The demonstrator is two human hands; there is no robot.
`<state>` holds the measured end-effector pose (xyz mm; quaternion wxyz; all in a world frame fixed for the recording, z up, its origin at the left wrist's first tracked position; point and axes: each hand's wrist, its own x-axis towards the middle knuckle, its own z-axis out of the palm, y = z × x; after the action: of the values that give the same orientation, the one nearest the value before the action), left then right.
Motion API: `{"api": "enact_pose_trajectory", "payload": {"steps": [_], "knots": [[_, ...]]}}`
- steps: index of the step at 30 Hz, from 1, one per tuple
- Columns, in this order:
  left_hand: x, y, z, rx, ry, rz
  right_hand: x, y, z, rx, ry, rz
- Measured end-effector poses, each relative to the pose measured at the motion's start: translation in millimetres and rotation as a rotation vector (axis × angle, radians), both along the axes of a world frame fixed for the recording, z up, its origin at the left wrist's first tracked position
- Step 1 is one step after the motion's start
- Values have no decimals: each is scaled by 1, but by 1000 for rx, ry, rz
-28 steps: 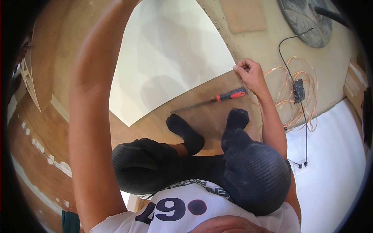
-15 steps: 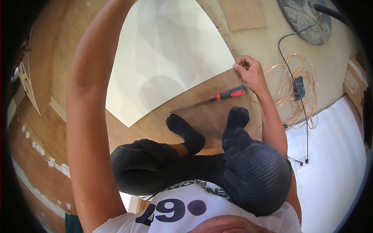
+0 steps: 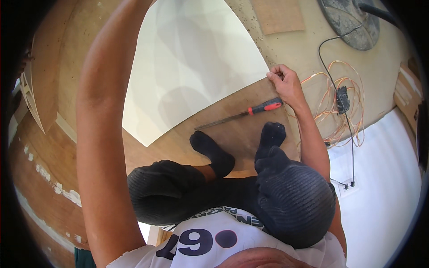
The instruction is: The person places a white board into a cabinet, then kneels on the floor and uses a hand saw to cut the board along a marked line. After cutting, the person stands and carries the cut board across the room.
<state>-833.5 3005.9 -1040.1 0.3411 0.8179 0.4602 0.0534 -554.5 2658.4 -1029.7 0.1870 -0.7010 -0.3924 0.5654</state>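
A large pale white sheet (image 3: pixel 196 67) with a glossy face stands or lies in front of me. Its right corner is pinched between the thumb and bent fingers of my right hand (image 3: pixel 286 84). My left arm (image 3: pixel 107 98) reaches up along the sheet's left side, and the hand itself is beyond the top edge of the view. Below the sheet's near edge, a file (image 3: pixel 264 107) with a black and red handle lies on a brown board (image 3: pixel 250 134). My right hand is just above its handle, not touching it.
My socked feet (image 3: pixel 214 154) rest close to the file. To the right lie a coiled orange cable (image 3: pixel 359 94) and a black power block (image 3: pixel 343 100). A round dark base (image 3: pixel 357 31) stands far right. A brown panel piece (image 3: pixel 279 18) lies at the back; a wooden surface (image 3: pixel 49 152) is at left.
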Motion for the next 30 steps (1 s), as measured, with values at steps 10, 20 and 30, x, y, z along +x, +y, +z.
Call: {"api": "enact_pose_trajectory", "payload": {"steps": [10, 20, 30], "knots": [[0, 17, -6, -45, 144, -126, 0, 1, -2, 2, -9, 15], [38, -78, 35, -87, 261, 262, -2, -4, -4, 30, -67, -18], [35, -95, 39, -130, 339, 220, -3, 2, 1, -4, -79, 21]]}}
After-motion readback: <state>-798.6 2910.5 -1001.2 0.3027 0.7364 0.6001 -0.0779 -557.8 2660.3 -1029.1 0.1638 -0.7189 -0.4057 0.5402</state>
